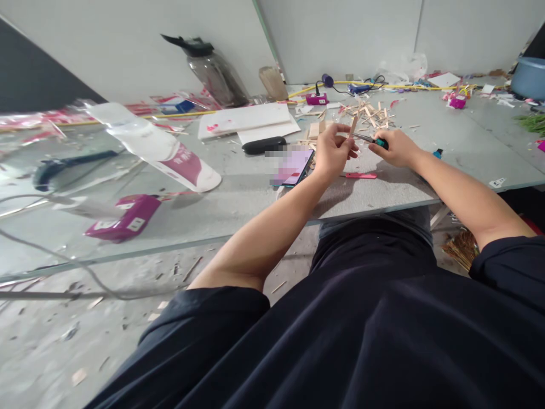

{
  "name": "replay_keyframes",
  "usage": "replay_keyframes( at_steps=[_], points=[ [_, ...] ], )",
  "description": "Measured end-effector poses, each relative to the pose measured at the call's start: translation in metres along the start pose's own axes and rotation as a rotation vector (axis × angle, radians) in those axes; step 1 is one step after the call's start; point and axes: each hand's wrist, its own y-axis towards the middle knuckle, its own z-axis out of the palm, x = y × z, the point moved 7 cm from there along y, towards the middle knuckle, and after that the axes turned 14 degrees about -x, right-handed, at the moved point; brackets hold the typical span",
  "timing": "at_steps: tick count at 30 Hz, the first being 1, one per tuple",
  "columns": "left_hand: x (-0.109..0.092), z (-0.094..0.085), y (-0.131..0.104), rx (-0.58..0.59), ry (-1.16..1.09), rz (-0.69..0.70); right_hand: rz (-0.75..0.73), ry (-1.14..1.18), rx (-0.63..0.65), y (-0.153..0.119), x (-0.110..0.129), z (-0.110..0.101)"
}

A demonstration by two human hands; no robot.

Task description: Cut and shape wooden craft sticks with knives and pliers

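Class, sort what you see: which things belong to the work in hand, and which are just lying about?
In the work:
wooden stick, in the left hand
teal-and-black-handled tool, in the right hand
loose wooden pieces, probably

Apparently just lying about:
phone
black case
dark jug
near purple block

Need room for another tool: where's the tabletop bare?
Bare: between the maroon-labelled bottle and phone, nearer than the black case. Mostly bare: beyond the right forearm, left of the green strands. Crowded: around wooden sticks beyond the left hand.
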Motion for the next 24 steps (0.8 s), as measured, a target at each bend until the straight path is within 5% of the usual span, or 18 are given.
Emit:
replay_keyframes(
  at_steps=[24],
  points=[
    [-0.001,0.004,0.0,0.169,-0.265,-0.124,-0.096,0.155,0.021,0.0,0.013,-0.002]
  ],
)
